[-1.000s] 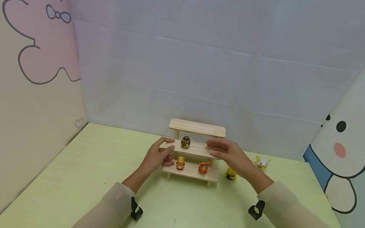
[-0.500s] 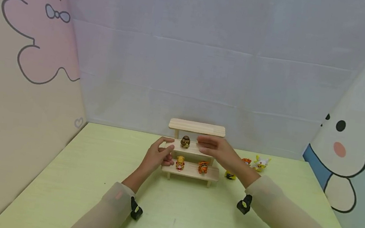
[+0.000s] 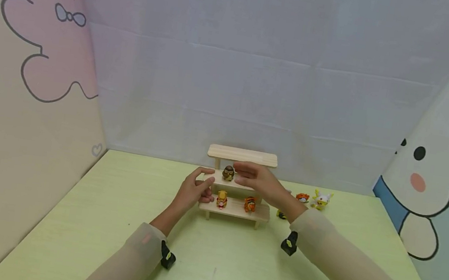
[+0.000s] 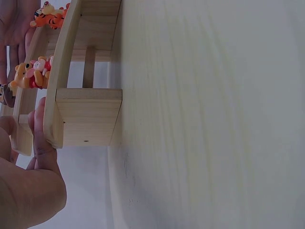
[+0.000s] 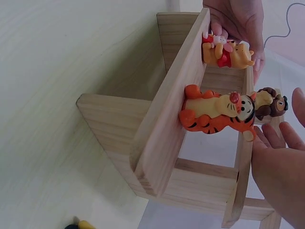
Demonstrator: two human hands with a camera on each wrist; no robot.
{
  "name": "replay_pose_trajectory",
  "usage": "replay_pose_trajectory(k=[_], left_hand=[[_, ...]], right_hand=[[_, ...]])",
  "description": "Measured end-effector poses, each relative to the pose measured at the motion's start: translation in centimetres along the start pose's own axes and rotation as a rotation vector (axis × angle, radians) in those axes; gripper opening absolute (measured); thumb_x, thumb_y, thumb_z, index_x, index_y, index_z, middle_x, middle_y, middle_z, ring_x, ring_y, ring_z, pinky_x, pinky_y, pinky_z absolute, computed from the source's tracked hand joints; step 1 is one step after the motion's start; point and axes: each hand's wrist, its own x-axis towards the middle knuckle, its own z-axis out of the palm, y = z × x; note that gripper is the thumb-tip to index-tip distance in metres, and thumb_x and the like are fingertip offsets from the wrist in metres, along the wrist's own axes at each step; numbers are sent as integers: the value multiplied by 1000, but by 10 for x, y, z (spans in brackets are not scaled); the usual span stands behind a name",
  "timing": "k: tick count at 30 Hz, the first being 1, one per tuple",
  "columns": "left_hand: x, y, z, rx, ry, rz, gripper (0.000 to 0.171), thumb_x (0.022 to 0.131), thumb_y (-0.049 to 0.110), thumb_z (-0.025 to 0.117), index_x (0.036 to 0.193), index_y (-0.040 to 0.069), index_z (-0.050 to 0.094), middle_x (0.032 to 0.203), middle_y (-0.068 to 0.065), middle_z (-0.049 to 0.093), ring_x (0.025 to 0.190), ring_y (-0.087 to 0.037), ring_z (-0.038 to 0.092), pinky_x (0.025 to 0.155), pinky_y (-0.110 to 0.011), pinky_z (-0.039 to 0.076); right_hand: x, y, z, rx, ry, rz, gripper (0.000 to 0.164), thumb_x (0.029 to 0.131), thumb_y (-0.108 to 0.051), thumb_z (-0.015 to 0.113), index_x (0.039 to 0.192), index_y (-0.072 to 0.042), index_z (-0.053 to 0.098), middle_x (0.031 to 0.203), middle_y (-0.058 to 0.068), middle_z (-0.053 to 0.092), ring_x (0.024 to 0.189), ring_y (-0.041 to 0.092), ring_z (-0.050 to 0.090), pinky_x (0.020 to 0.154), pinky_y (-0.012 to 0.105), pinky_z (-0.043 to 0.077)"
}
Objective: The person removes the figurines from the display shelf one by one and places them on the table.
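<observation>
at my twelve o'clock, my left hand [image 3: 193, 190] grasps the nine-o'clock end of the wooden rack [image 3: 235, 207] with bent fingers. my right hand [image 3: 261, 182], fingers released, hangs just at three o'clock of the owl [image 3: 228, 173] on the middle tier.

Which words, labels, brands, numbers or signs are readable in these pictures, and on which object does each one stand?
No readable text in any view: none on the wooden shelf, the owl figure, the tiger figure or the bear figure.
Left wrist device, right wrist device: yellowish marks, too small to read.
</observation>
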Motion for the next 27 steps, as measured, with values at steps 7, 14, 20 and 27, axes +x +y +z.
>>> replay_pose_trajectory(k=[7, 14, 20, 27], left_hand=[[2, -1, -1, -9, -9, -4, 46, 105, 27, 63, 147, 10, 54, 76, -20, 69, 65, -25, 73, 60, -32, 64], [-4, 1, 1, 29, 9, 39, 42, 104, 31, 65, 142, 14, 59, 76, -17, 69, 65, -24, 73, 60, -31, 64], [-4, 2, 0, 43, 4, 42, 43, 104, 32, 64, 143, 14, 58, 80, -22, 69, 67, -25, 74, 62, -33, 64], [-4, 4, 0, 24, 1, 10, 46, 106, 28, 62, 148, 12, 53, 82, -28, 68, 71, -33, 75, 68, -42, 65]], right_hand=[[11, -1, 6, -33, 12, -2, 56, 103, -16, 66, 154, -3, 46, 155, 11, 51, 145, 30, 46, 116, 44, 44], [19, -2, 11, -32, 7, -11, 54, 102, -10, 67, 152, 0, 48, 153, 20, 50, 140, 32, 51, 110, 42, 50], [23, -2, 16, -34, 68, 12, 51, 100, -11, 69, 148, -1, 54, 147, 18, 57, 133, 30, 58, 104, 38, 55], [24, -2, 22, -77, 162, 55, 42, 98, -12, 72, 140, -7, 65, 136, 11, 67, 124, 27, 65, 97, 37, 59]])
